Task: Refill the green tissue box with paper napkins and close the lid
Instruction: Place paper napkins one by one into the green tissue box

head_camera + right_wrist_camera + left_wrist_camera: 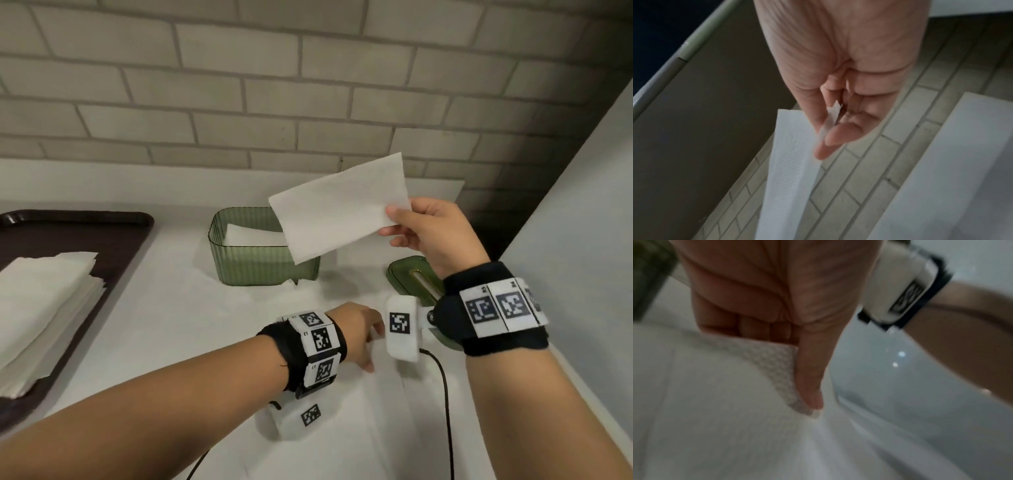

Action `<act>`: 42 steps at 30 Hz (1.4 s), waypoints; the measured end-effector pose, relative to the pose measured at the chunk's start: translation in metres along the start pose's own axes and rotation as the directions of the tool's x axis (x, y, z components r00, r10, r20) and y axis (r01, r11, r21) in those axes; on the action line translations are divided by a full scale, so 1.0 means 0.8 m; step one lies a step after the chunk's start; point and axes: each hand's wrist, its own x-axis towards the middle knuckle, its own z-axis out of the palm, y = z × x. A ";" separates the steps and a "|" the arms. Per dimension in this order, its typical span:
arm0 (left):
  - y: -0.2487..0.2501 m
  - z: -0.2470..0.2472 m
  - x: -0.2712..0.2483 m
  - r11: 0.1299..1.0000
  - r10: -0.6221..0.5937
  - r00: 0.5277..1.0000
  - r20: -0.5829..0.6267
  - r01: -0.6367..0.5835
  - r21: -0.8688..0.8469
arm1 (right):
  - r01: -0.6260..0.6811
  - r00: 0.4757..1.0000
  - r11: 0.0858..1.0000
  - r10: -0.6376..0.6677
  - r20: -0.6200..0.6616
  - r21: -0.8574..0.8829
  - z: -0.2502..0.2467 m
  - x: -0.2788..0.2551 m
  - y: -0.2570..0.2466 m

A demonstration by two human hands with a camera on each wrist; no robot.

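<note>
The green ribbed tissue box (260, 267) stands open mid-table with white napkins (250, 236) lying inside. My right hand (394, 219) pinches one corner of a folded paper napkin (339, 209) and holds it in the air just above and right of the box; the wrist view shows thumb and fingers of the right hand (826, 134) clamped on the napkin (789, 162). The green slotted lid (411, 274) lies on the table, partly hidden under my right wrist. My left hand (363, 339) is down on the table in front of the box. Its curled fingers and thumb (785, 366) hold a textured napkin (764, 353).
A dark brown tray (113, 240) at the left carries a stack of white napkins (44, 294). A brick wall runs behind the table and a plain white panel (582, 205) closes off the right side. A black cable (445, 394) trails across the near table.
</note>
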 end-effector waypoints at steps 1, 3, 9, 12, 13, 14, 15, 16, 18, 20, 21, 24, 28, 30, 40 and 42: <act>-0.004 -0.008 -0.007 1.000 -0.010 1.000 -0.014 0.010 -0.002 | -0.010 1.000 0.999 0.010 0.005 0.036 0.007 0.005 0.002; -0.012 -0.028 -0.026 0.999 -0.017 1.000 -0.026 0.018 0.035 | -0.030 1.000 0.995 0.030 0.005 0.099 0.020 0.018 0.005; -0.063 -0.068 -0.091 0.994 -0.105 0.982 -0.159 0.104 -0.014 | -0.181 0.983 0.955 0.186 0.002 0.233 0.080 0.058 0.021; -0.092 -0.081 -0.127 0.990 -0.143 0.958 -0.250 0.136 -0.047 | -0.287 0.955 0.933 0.295 -0.009 0.216 0.114 0.073 0.034; -0.101 -0.084 -0.140 0.987 -0.161 0.944 -0.287 0.152 -0.053 | -0.316 0.946 0.929 0.324 -0.013 0.195 0.123 0.079 0.039; -0.112 -0.088 -0.153 0.983 -0.182 0.927 -0.329 0.170 -0.066 | -0.340 0.939 0.928 0.344 0.001 0.155 0.131 0.083 0.044; -0.122 -0.092 -0.166 0.980 -0.200 0.908 -0.369 0.181 -0.087 | -0.356 0.935 0.929 0.355 0.026 0.104 0.138 0.088 0.049; -0.134 -0.096 -0.179 0.975 -0.222 0.886 -0.407 0.191 -0.115 | -0.366 0.930 0.929 0.364 0.048 0.056 0.144 0.092 0.053; -0.153 -0.106 -0.203 0.952 -0.281 0.841 -0.462 0.182 -0.248 | -0.385 0.921 0.923 0.385 0.059 -0.015 0.154 0.099 0.059; -0.171 -0.118 -0.223 0.890 -0.354 0.800 -0.484 0.131 -0.436 | -0.387 0.918 0.919 0.392 0.058 -0.080 0.163 0.104 0.060; -0.179 -0.123 -0.231 0.847 -0.392 0.779 -0.489 0.099 -0.522 | -0.388 0.917 0.915 0.395 0.061 -0.108 0.166 0.106 0.059; -0.205 -0.136 -0.244 0.677 -0.497 0.747 -0.441 0.015 -0.736 | -0.372 0.915 0.909 0.394 0.092 -0.188 0.172 0.111 0.056; -0.239 -0.140 -0.233 0.358 -0.614 0.735 -0.288 -0.066 -0.931 | -0.251 0.929 0.760 0.364 0.073 -0.600 0.179 0.111 0.042; -0.250 -0.144 -0.218 0.211 -0.645 0.736 -0.205 -0.086 -0.974 | -0.015 0.948 0.376 0.299 0.106 -0.926 0.180 0.105 0.028; -0.250 -0.175 -0.108 0.245 -0.738 0.650 -0.179 0.011 -0.969 | 0.175 0.967 0.361 0.114 0.229 -0.916 0.163 0.096 -0.011; -0.241 -0.177 -0.084 0.335 -0.750 0.622 -0.225 0.064 -0.940 | 0.063 0.977 0.734 0.094 0.192 -0.677 0.158 0.098 -0.011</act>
